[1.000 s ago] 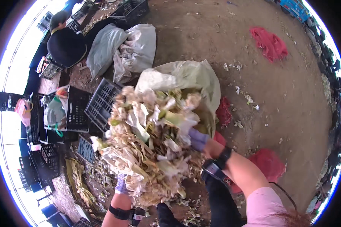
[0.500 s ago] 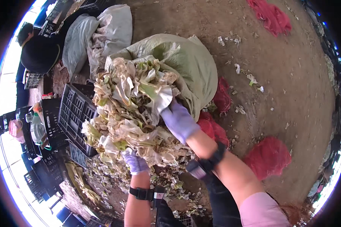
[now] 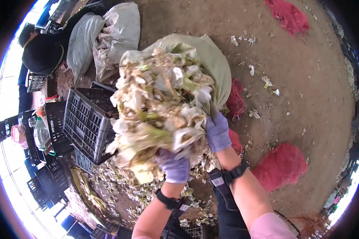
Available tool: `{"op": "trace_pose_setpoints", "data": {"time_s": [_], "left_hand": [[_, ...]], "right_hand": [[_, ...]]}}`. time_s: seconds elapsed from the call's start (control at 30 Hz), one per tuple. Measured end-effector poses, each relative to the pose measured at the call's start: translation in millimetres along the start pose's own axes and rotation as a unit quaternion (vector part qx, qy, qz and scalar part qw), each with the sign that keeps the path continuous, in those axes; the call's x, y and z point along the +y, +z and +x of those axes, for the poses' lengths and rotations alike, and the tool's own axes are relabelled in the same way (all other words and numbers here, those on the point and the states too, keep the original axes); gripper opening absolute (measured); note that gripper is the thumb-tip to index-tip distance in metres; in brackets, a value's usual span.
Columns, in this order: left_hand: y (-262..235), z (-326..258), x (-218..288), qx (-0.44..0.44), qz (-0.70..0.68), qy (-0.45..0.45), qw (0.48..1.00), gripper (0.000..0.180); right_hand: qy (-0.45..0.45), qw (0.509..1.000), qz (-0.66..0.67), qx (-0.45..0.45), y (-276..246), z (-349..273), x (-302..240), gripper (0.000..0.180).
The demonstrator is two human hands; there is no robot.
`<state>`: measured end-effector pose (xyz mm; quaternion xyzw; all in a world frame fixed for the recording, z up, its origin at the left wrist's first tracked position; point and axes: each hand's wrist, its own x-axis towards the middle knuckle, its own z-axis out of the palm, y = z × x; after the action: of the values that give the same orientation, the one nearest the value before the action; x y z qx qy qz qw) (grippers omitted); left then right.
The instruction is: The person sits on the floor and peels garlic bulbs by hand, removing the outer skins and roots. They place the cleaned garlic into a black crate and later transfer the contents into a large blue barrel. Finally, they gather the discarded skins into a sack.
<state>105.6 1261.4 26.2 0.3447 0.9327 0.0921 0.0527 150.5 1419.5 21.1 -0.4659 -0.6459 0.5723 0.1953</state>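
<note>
A big heap of wilted vegetable leaves (image 3: 159, 99), brown, white and pale green, fills the mouth of a pale green woven sack (image 3: 217, 67) and bulges toward me. My left hand (image 3: 174, 167), in a purple knit glove, presses into the near side of the heap; its fingers are partly buried and blurred among the leaves. On the right side, my right hand (image 3: 218, 131), gloved alike, closes on leaves beside the sack's edge. Part of the sack is hidden behind the heap.
Left of the heap stands a tilted black plastic crate (image 3: 87, 123). Red mesh sacks (image 3: 281, 165) lie to the right on the dirt floor, strewn with leaf scraps. White sacks (image 3: 119, 36) stand at the far left, near a person in dark clothes (image 3: 44, 53).
Both hands have shifted right, the left one deeper against the leaves. The heap has moved right and toward the sack, uncovering more of the black crate.
</note>
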Motion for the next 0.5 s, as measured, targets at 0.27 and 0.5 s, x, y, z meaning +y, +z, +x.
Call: {"op": "trace_pose_setpoints", "data": {"time_s": [0.27, 0.5], "left_hand": [[0, 84, 106, -0.409, -0.110, -0.061, 0.904, 0.044], [-1, 128, 213, -0.587, -0.080, -0.006, 0.805, 0.046]], "right_hand": [[-0.100, 0.994, 0.048, -0.016, -89, -20, -69, 0.029], [-0.069, 0.997, -0.040, 0.017, -165, -17, -51, 0.025]]}}
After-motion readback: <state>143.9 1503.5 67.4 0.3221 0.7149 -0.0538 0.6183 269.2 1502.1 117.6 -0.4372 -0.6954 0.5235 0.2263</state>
